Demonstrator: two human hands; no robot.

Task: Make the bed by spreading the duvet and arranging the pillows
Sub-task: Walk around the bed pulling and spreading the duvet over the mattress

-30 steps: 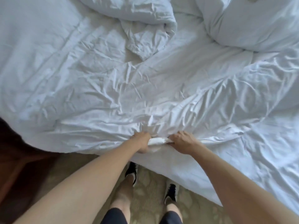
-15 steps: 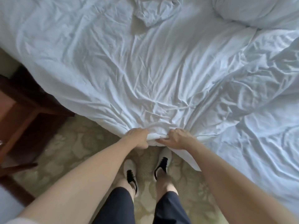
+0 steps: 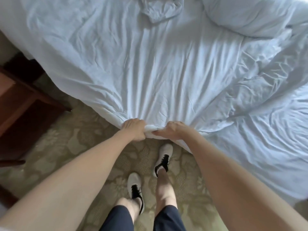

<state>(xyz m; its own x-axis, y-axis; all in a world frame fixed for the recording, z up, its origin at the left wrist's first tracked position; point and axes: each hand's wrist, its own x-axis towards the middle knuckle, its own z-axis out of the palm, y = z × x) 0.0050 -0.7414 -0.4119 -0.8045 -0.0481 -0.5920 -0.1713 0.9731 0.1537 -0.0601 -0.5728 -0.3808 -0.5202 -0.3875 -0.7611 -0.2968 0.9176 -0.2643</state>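
Left hand (image 3: 134,130): curled round a bunched fold at the near edge of the duvet (image 3: 158,67), knuckles up, arm stretched forward.
Right hand (image 3: 175,131): gripping the same bunched edge just beside the left hand, thumb tucked against the cloth.
Duvet: white and creased, lying over the bed, its near edge lifted off the side of the bed where the hands hold it; creases fan out from the grip toward the far side.
Duvet, far end: a rumpled turned-over corner (image 3: 160,10) lies at the top of the view.
Pillow (image 3: 250,15): white, plump, at the upper right on the bed, resting on the bedding.
Feet: two white shoes with black laces (image 3: 135,185) on the patterned carpet (image 3: 75,140), below the held edge.
Furniture: a dark wooden piece (image 3: 25,100) stands at the left, next to the bed.
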